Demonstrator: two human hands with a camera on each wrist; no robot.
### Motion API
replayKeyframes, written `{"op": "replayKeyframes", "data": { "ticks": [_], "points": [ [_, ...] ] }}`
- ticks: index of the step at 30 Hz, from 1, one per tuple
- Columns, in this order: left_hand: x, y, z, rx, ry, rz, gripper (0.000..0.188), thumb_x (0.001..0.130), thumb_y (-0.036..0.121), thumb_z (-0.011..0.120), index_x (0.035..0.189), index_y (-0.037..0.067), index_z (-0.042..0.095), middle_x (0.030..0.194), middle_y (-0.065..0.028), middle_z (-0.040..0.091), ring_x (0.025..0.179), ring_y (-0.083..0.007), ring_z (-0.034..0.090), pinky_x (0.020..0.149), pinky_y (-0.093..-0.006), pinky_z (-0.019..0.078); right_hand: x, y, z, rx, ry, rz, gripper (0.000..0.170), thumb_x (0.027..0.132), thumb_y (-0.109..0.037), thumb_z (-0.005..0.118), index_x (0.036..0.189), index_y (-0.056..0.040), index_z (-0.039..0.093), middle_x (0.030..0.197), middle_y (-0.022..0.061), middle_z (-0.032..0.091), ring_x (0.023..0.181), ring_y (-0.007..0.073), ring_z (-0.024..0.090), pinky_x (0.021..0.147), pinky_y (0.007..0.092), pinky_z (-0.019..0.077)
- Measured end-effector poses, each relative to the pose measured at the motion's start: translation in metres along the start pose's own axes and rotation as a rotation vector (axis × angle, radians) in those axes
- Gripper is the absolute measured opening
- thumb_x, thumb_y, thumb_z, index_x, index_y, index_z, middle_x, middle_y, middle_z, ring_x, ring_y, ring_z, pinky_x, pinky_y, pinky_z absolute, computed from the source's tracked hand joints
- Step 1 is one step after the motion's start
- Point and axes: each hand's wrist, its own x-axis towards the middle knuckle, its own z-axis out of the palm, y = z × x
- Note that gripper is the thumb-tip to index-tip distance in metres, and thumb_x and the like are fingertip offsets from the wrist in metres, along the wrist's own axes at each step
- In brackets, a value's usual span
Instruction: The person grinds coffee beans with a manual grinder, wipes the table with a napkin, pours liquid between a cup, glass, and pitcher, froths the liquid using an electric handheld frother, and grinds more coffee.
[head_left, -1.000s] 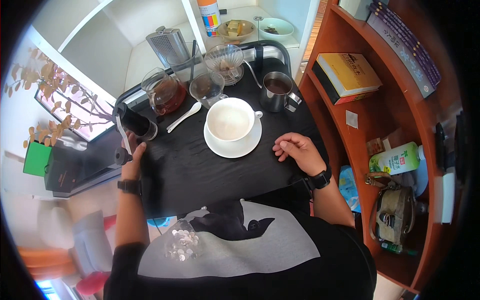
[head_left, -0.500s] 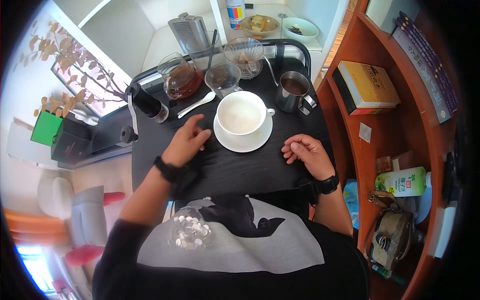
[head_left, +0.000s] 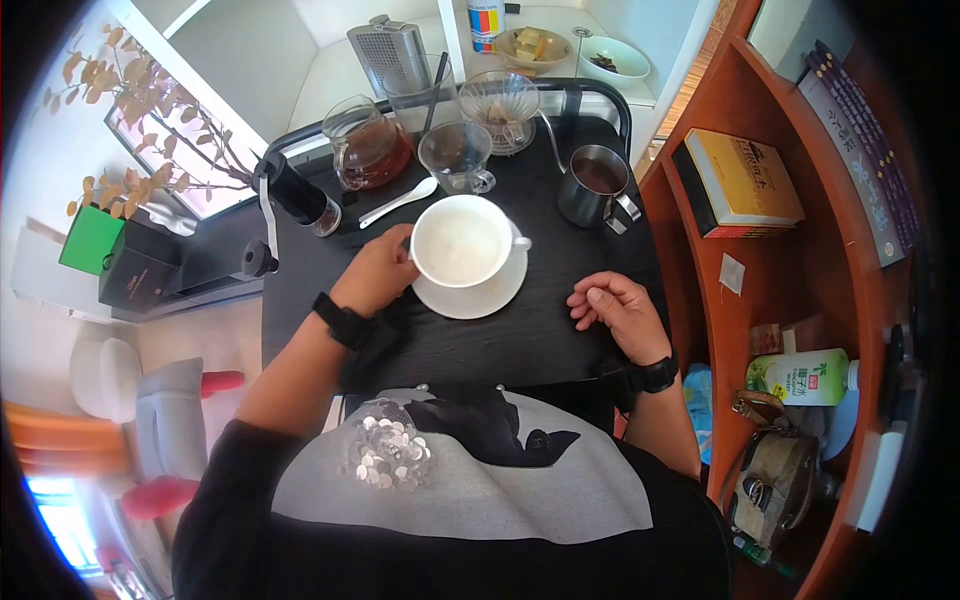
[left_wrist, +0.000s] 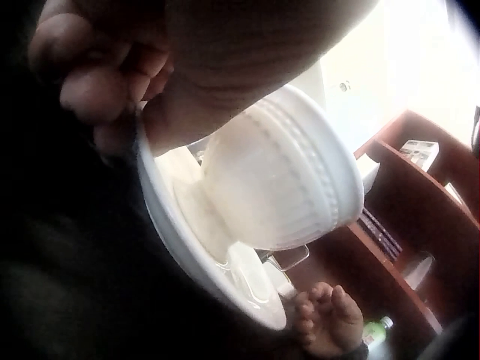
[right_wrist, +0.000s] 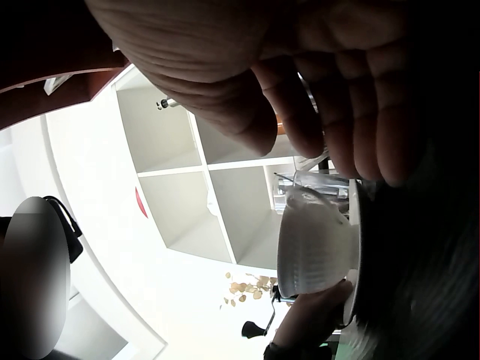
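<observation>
A white cup (head_left: pixel 461 241) stands on a white saucer (head_left: pixel 502 300) in the middle of the black table. My left hand (head_left: pixel 376 272) is at the saucer's left side. In the left wrist view, the thumb and fingers of that hand (left_wrist: pixel 112 82) pinch the rim of the saucer (left_wrist: pixel 180 240), beside the ribbed wall of the cup (left_wrist: pixel 281 180). To the right of the saucer, my right hand (head_left: pixel 622 312) rests at the table with loosely bent fingers and holds nothing. The cup's handle points right, toward a metal pitcher (head_left: pixel 594 190) of dark liquid.
Behind the cup are a white spoon (head_left: pixel 398 204), a glass server (head_left: pixel 372 152) of reddish-brown liquid, a glass cup (head_left: pixel 454 158) and a glass dripper (head_left: pixel 500 108). A hand grinder (head_left: pixel 298 196) lies at the left edge. A wooden shelf (head_left: pixel 705 275) borders the right side.
My left hand has left the grinder, crossed right over the table and gripped the saucer's rim. The cup and saucer have shifted slightly. My right hand stays in about the same pose.
</observation>
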Motion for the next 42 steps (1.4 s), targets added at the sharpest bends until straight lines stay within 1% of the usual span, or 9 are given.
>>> {"op": "replayKeyframes", "data": {
  "ticks": [6, 14, 16, 22, 28, 34, 36, 40, 42],
  "points": [
    [-0.012, -0.028, -0.014, 0.073, 0.205, 0.132, 0.035, 0.075, 0.013, 0.063, 0.108, 0.002, 0.055, 0.065, -0.0085, 0.057, 0.059, -0.0172, 0.055, 0.057, -0.0289, 0.044, 0.0, 0.0, 0.0, 0.016, -0.001, 0.016, 0.018, 0.089, -0.012, 0.051, 0.097, 0.0023, 0.058, 0.086, 0.01, 0.061, 0.074, 0.0139, 0.059, 0.065, 0.0255, 0.0502],
    [-0.011, -0.014, -0.039, 0.169, 0.348, 0.095, 0.028, 0.076, 0.011, 0.059, 0.102, 0.002, 0.056, 0.067, -0.0104, 0.055, 0.06, -0.0228, 0.055, 0.058, -0.0327, 0.044, 0.001, -0.002, 0.001, 0.008, 0.005, 0.015, 0.019, 0.089, -0.013, 0.049, 0.098, 0.0023, 0.057, 0.087, 0.0113, 0.061, 0.076, 0.015, 0.059, 0.066, 0.0269, 0.0505],
    [-0.001, -0.02, -0.042, 0.273, 0.495, 0.291, 0.027, 0.075, 0.01, 0.059, 0.1, 0.002, 0.057, 0.073, -0.0121, 0.056, 0.067, -0.0262, 0.056, 0.063, -0.0349, 0.045, 0.001, -0.003, 0.001, 0.014, 0.009, 0.016, 0.019, 0.09, -0.012, 0.048, 0.098, 0.0024, 0.057, 0.088, 0.0116, 0.061, 0.076, 0.0152, 0.059, 0.066, 0.0271, 0.0505],
    [0.0, -0.023, -0.048, 0.235, 0.467, 0.268, 0.025, 0.074, 0.009, 0.059, 0.098, 0.001, 0.058, 0.077, -0.0127, 0.056, 0.07, -0.0266, 0.056, 0.066, -0.0347, 0.0454, 0.002, -0.001, -0.002, 0.075, 0.035, 0.032, 0.019, 0.09, -0.01, 0.044, 0.099, 0.0024, 0.056, 0.088, 0.0126, 0.061, 0.075, 0.0164, 0.059, 0.066, 0.0282, 0.0507],
    [-0.041, -0.042, -0.057, 0.16, 0.415, 0.231, 0.025, 0.077, 0.01, 0.059, 0.1, 0.001, 0.058, 0.078, -0.0127, 0.057, 0.072, -0.0234, 0.057, 0.066, -0.0308, 0.0456, 0.004, -0.002, -0.003, 0.163, 0.032, 0.05, 0.018, 0.09, -0.01, 0.044, 0.099, 0.0024, 0.055, 0.088, 0.013, 0.061, 0.075, 0.0173, 0.06, 0.065, 0.0288, 0.051],
    [-0.093, -0.072, -0.072, 0.197, 0.401, 0.061, 0.027, 0.076, 0.009, 0.06, 0.102, 0.001, 0.056, 0.088, -0.0136, 0.058, 0.08, -0.0257, 0.058, 0.072, -0.0328, 0.046, 0.005, -0.009, 0.002, 0.13, 0.074, 0.086, 0.018, 0.09, -0.011, 0.047, 0.098, 0.0016, 0.056, 0.086, 0.0113, 0.061, 0.073, 0.0155, 0.06, 0.062, 0.0268, 0.0505],
    [-0.109, -0.077, -0.077, 0.26, 0.381, 0.052, 0.03, 0.073, 0.006, 0.061, 0.102, 0.001, 0.056, 0.1, -0.0154, 0.056, 0.092, -0.0285, 0.055, 0.081, -0.0353, 0.0438, 0.007, -0.015, 0.003, -0.233, 0.235, 0.02, 0.016, 0.088, -0.012, 0.051, 0.095, 0.0003, 0.058, 0.081, 0.0082, 0.061, 0.071, 0.0126, 0.059, 0.059, 0.0235, 0.0483],
    [-0.126, -0.1, -0.073, 0.323, 0.417, 0.17, 0.034, 0.069, 0.002, 0.061, 0.103, 0.001, 0.055, 0.109, -0.0138, 0.052, 0.102, -0.0292, 0.051, 0.088, -0.0345, 0.0414, 0.012, -0.037, -0.006, -0.306, 0.573, -0.289, 0.01, 0.085, -0.012, 0.054, 0.089, -0.003, 0.058, 0.078, 0.0034, 0.058, 0.066, 0.0079, 0.054, 0.055, 0.0194, 0.0429],
    [-0.132, -0.098, -0.071, 0.298, 0.352, 0.142, 0.045, 0.067, 0.003, 0.063, 0.111, 0.002, 0.051, 0.122, -0.0169, 0.045, 0.119, -0.0353, 0.038, 0.099, -0.0403, 0.0315, 0.019, -0.04, -0.016, -0.466, 0.697, -0.367, 0.014, 0.086, -0.014, 0.054, 0.096, -0.004, 0.057, 0.083, 0.0031, 0.057, 0.066, 0.0074, 0.052, 0.054, 0.0192, 0.0423]
  ]
}}
